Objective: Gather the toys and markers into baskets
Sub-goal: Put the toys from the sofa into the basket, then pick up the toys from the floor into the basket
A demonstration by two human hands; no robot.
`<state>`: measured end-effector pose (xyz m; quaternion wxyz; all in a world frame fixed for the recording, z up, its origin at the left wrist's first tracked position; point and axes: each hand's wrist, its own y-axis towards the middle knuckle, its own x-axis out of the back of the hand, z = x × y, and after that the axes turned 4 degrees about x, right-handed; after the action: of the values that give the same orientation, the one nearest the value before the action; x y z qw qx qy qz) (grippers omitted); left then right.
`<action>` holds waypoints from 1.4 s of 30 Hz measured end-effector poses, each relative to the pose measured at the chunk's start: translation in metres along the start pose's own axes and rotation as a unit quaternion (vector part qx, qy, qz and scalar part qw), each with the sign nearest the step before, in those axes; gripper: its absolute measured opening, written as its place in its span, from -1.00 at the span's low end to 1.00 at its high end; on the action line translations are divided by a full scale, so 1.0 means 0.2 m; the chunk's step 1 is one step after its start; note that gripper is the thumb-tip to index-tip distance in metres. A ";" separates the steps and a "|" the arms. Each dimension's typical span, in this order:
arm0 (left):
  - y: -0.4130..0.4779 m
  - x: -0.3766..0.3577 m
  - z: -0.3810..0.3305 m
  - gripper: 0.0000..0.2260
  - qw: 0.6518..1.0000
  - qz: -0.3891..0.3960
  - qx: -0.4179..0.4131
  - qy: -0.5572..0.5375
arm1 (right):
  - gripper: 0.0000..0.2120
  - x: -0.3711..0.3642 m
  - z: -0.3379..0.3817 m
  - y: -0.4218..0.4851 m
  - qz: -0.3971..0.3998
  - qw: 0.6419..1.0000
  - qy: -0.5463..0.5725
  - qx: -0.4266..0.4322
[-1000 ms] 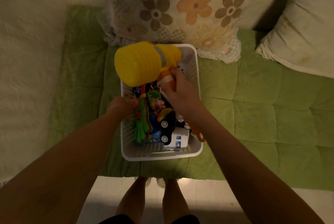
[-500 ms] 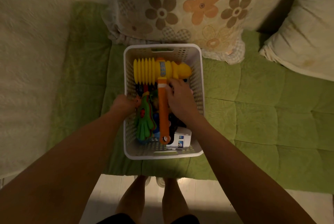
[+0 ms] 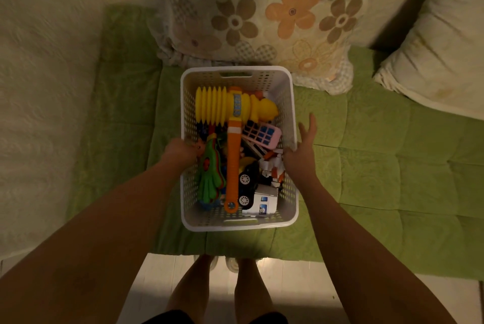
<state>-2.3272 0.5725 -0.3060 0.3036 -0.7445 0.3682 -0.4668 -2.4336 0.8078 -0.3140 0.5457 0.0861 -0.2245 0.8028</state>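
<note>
A green quilt (image 3: pixel 392 166) covers the bed, with a floral pillow (image 3: pixel 262 14) and a plain pillow (image 3: pixel 440 62) at its far side. A white basket (image 3: pixel 235 225) stands on the quilt just in front of the floral pillow. In it a yellow hammer (image 3: pixel 222 107) lies on top, its orange handle pointing toward the person. The left hand (image 3: pixel 180 149) grips the basket's left rim, fingers curled over it. The right hand (image 3: pixel 301 148) hovers at the right rim, fingers straight and spread, holding nothing. Under the hammer lie a green clapper (image 3: pixel 209 179), a white truck (image 3: pixel 264 203), a black car (image 3: pixel 248 177) and a pink phone (image 3: pixel 262 135).
</note>
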 end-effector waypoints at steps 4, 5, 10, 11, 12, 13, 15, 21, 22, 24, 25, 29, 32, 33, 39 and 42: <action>0.02 -0.01 0.10 -0.78 0.999 -0.004 -0.015 -0.031 | -0.50 0.00 -0.04 0.02 0.033 0.999 -0.017 -0.039; 0.00 -0.01 0.13 -0.78 0.998 0.011 -0.033 -0.058 | -0.54 0.00 -0.03 0.03 0.041 0.998 -0.016 -0.043; -0.07 0.04 0.11 -0.74 0.981 0.092 -0.096 -0.143 | -0.64 0.05 0.05 0.03 0.061 0.997 -0.005 -0.045; -0.09 0.07 0.09 -0.77 0.980 0.105 -0.102 -0.137 | -0.66 0.07 0.07 0.04 0.065 0.997 -0.003 -0.050; -0.11 0.10 0.06 -0.78 0.979 0.117 -0.105 -0.133 | -0.67 0.08 0.12 0.04 0.070 0.996 0.002 -0.054; -0.15 0.15 0.03 -0.78 0.979 0.122 -0.103 -0.127 | -0.65 0.09 0.17 0.04 0.076 0.996 0.007 -0.056; -0.21 0.24 -0.03 -0.76 0.981 0.122 -0.096 -0.116 | -0.60 0.11 0.28 0.03 0.084 0.995 0.004 -0.059; -0.45 0.57 -0.19 -0.67 0.980 0.119 -0.117 -0.111 | -0.58 0.16 0.71 0.00 0.110 0.992 -0.005 -0.066; -0.49 0.62 -0.20 -0.64 0.979 0.121 -0.116 -0.116 | -0.60 0.17 0.78 0.00 0.111 0.991 -0.012 -0.076; -0.60 0.75 -0.24 -0.65 0.979 0.117 -0.103 -0.128 | -0.62 0.18 0.95 -0.02 0.120 0.989 -0.029 -0.078; -0.66 0.81 -0.26 -0.66 0.979 0.120 -0.098 -0.134 | -0.62 0.19 1.03 -0.03 0.124 0.989 -0.034 -0.071; -0.98 1.07 -0.35 -0.80 0.977 0.148 -0.095 -0.121 | -0.69 0.19 1.39 -0.13 0.155 0.987 -0.007 -0.033; -1.12 1.25 -0.34 -0.66 0.987 0.121 -0.074 -0.077 | -0.66 0.20 1.66 -0.21 0.201 0.979 -0.013 -0.027; -1.17 1.32 -0.34 -0.65 0.991 0.101 -0.062 -0.061 | -0.64 0.20 1.75 -0.23 0.216 0.976 -0.032 -0.015; -1.57 1.57 -0.32 -0.73 0.989 -0.005 -0.051 -0.141 | -0.49 0.17 2.20 -0.28 0.272 0.956 -0.105 0.034; -1.79 1.67 -0.26 -0.72 0.983 -0.044 -0.074 -0.164 | -0.54 0.14 2.37 -0.29 0.304 0.937 -0.150 0.088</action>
<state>-2.1822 0.4828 0.1558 0.2835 -0.8466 0.3141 -0.3228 -2.4432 0.6339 0.1314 0.2254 0.1810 -0.2478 0.9247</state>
